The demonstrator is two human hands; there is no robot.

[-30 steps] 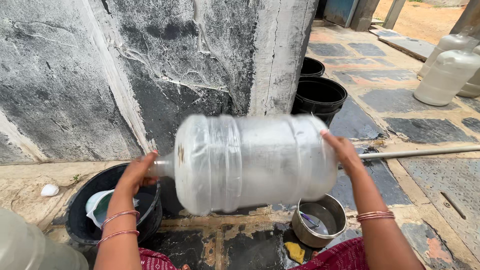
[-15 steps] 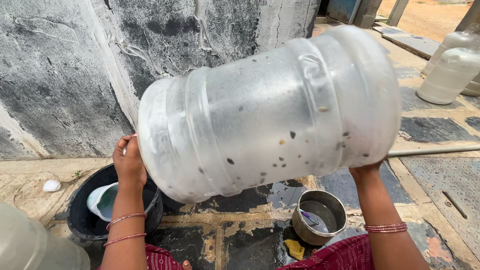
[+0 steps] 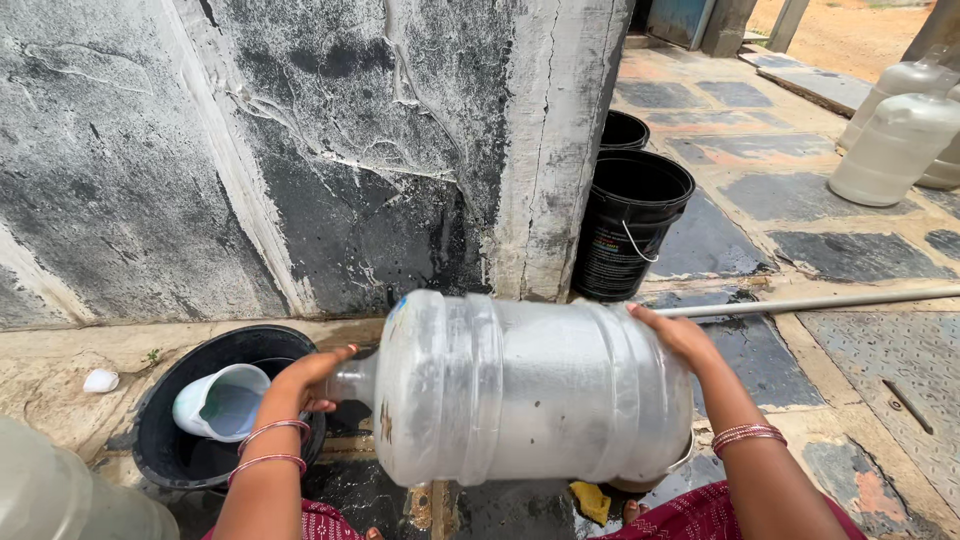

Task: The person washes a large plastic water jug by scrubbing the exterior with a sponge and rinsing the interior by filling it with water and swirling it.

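So there's a person crouched by a rough, cracked grey wall (image 3: 300,150), holding a big clear plastic water jug (image 3: 530,390) sideways in front of them, off the ground. The jug lies pretty much level, neck pointing to the person's left, base to the right. The left hand (image 3: 310,380) sits at the neck end, fingers curled around the narrow mouth. The right hand (image 3: 680,335) is flat on the top of the base end, fingers spread and pressing on the plastic, not wrapped around anything. Both wrists have thin bangles.

Down to the left, under the neck, there's a round black tub (image 3: 170,440) on the wet ground with a pale blue mug (image 3: 220,400) lying inside it. A little white lump (image 3: 100,380) sits on the paving left of the tub. Behind the jug, by the wall corner, stand two black buckets (image 3: 630,220), one behind the other. A thin grey pipe (image 3: 810,302) runs along the ground to the right. More cloudy jugs (image 3: 895,145) stand far right at the back, well apart. Something yellow (image 3: 592,500) peeks out under the jug.
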